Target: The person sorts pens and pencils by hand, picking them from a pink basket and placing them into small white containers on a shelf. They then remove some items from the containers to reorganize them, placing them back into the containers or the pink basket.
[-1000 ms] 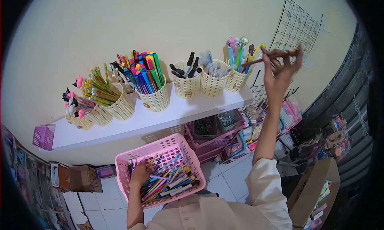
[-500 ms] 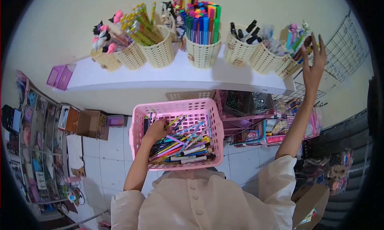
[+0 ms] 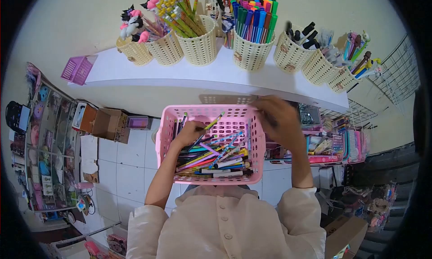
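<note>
Inside the pink basket [image 3: 165, 124], my left hand [image 3: 191, 134] has its fingers pinched on a yellow-green pencil [image 3: 215, 120], which slants up to the right. Below and beside that hand lies a jumble of pens and pencils [image 3: 211, 155], with several black-and-white markers [image 3: 222, 173] at the near edge. My right hand [image 3: 281, 121] is over the basket's right rim, smeared by motion; its fingers are too blurred to show whether they hold anything.
A white shelf [image 3: 180, 78] runs across the back. On it stand several cream woven cups, among them one of yellow pencils [image 3: 198, 47], one of coloured markers [image 3: 253, 54] and one of novelty pens [image 3: 340, 81]. A purple basket [image 3: 78, 71] sits at its left end.
My right hand has come down and left from the cup at the shelf's right end to the basket's rim. The yellow-green pencil in my left hand is raised higher. The view has shifted.
</note>
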### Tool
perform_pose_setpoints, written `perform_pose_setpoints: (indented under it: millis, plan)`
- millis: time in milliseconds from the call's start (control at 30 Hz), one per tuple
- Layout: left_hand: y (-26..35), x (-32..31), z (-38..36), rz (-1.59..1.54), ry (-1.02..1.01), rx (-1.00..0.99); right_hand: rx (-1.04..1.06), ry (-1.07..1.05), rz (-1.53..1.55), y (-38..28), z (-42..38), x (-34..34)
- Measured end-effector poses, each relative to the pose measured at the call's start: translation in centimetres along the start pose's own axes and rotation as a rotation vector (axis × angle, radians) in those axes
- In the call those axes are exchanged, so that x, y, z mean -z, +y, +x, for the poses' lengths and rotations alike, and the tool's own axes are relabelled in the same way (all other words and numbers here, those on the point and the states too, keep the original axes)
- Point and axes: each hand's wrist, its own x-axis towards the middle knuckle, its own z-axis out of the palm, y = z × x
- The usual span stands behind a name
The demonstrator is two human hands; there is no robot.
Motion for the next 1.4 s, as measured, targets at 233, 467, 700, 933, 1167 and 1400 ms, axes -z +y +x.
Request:
perform_pose_setpoints:
  millis: [233,467,700,933,1167,1400]
  plan:
    - [4.3,4.0,-2.8,-0.331,0.162,0.097,-0.003,-0.533,0.27,4.1,0.8,-9.3]
    - [5.6,4.3,-3.6,-0.438,0.202,0.023,-0.213,-0.196,0.542,1.5,4.0,-11.3]
    - [6.9,4.2,-4.6,-0.517,0.144,-0.029,-0.165,-0.259,0.506,0.0,6.2,-9.2]
    - [4.5,4.4,-4.5,-0.303,0.31,-0.04,0.052,0.667,0.215,-7.0,8.0,2.1]
    - [4.0,5.6,-4.7,-0.498,0.681,-0.088,0.399,0.646,-0.179,-6.4,15.9,2.3]
    - [5.0,6.9,-5.9,-0.797,0.688,0.075,0.318,0.384,-0.188,-3.0,18.6,-2.3]
